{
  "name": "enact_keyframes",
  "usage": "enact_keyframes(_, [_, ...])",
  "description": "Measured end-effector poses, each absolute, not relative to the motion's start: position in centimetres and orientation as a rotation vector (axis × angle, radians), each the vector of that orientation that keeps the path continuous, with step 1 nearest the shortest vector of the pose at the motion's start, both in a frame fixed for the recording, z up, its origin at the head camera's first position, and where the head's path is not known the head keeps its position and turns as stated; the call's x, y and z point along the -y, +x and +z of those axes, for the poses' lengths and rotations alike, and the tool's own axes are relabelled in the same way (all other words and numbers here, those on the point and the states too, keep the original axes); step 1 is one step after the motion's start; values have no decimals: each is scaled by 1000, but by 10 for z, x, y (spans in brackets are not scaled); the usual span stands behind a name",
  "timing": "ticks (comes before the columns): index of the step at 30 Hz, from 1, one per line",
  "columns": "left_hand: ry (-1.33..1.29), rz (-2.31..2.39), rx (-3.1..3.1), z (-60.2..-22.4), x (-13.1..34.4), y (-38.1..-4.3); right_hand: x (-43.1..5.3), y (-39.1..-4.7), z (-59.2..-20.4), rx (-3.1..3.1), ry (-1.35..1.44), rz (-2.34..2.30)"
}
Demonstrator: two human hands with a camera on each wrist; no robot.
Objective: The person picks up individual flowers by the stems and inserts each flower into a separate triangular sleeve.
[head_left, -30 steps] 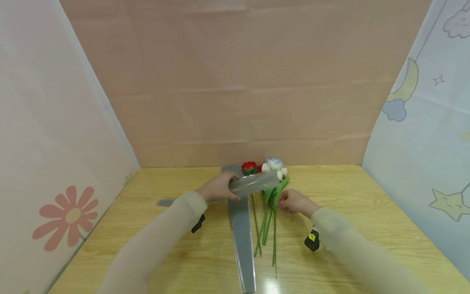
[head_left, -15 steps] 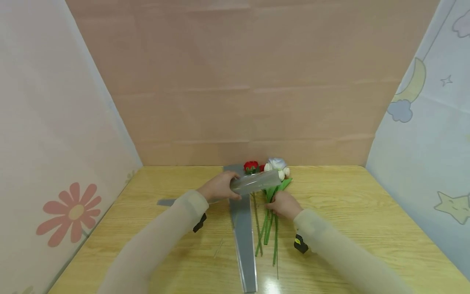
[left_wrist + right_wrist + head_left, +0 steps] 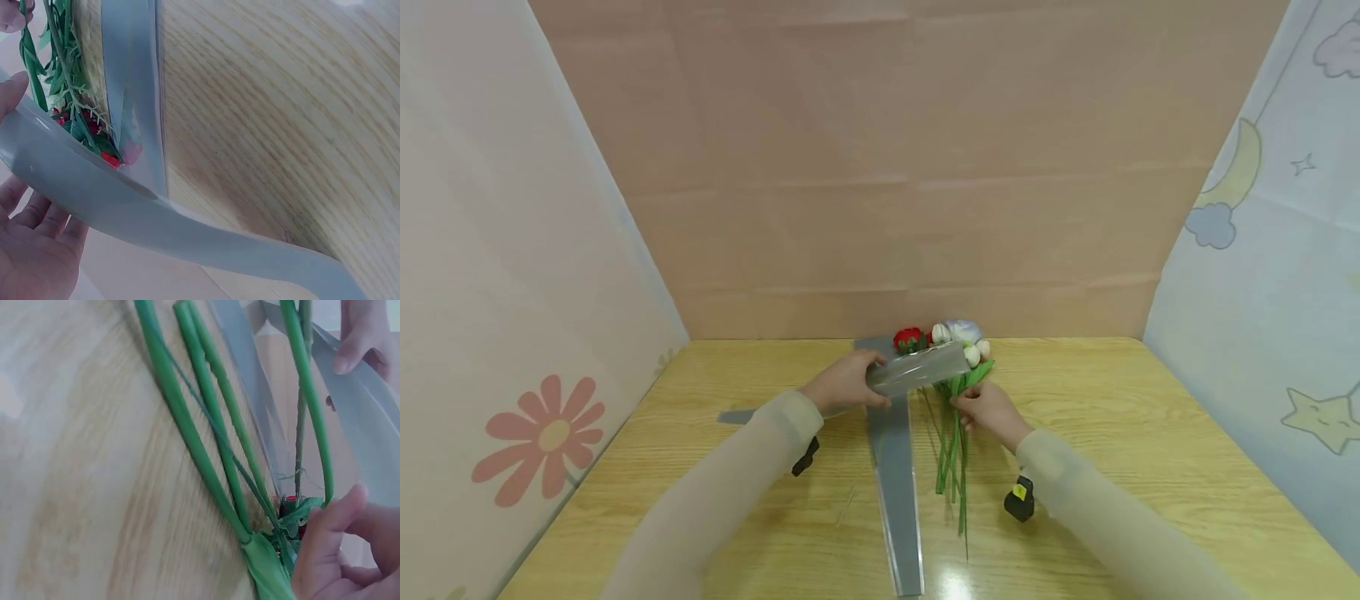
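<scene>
My left hand (image 3: 847, 382) grips a long grey translucent plastic strip (image 3: 921, 369), thumb on one side and fingers on the other in the left wrist view. Its raised end slants over the flower stems. With thumb and fingertips, my right hand (image 3: 992, 410) pinches a green stem (image 3: 310, 394) just below the blooms. Other green stems (image 3: 187, 425) lie on the table beside it. At the back sit a red flower (image 3: 909, 339), white tulip-like buds (image 3: 972, 356) and a pale bluish-white bloom (image 3: 962, 331). The strip partly covers the flowers' lower parts.
A second grey strip (image 3: 895, 500) with clear edges lies lengthwise on the wooden table (image 3: 760, 542), left of the stems. A pinkish-brown backdrop (image 3: 880, 183) rises behind. Printed sheets stand at the left (image 3: 550, 250) and right (image 3: 1262, 300).
My right hand has reached leftward into the stems and now pinches one. A stem on the left of the bunch has been lifted. My left hand holds the grey strip in about the same place.
</scene>
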State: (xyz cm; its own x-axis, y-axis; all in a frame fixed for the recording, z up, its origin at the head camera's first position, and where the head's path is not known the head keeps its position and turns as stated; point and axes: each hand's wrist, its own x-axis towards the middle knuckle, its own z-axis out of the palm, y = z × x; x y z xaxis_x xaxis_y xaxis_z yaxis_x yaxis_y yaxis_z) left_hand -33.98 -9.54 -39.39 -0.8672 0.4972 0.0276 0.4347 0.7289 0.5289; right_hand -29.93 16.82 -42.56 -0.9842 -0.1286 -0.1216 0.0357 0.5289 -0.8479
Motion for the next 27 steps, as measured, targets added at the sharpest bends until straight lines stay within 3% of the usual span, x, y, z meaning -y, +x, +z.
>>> enact_keyframes(15, [707,876,-2775,-390,97,-337,-192,-303,-406,-2516,11,-1975])
enact_keyframes(21, [708,864,-2784,-391,98,-337,-212,-313,-383,-2240,68,-2574])
enact_keyframes(27, [706,828,-2766,-393,98,-337,-225,-316,-357,-1581,-105,-3204])
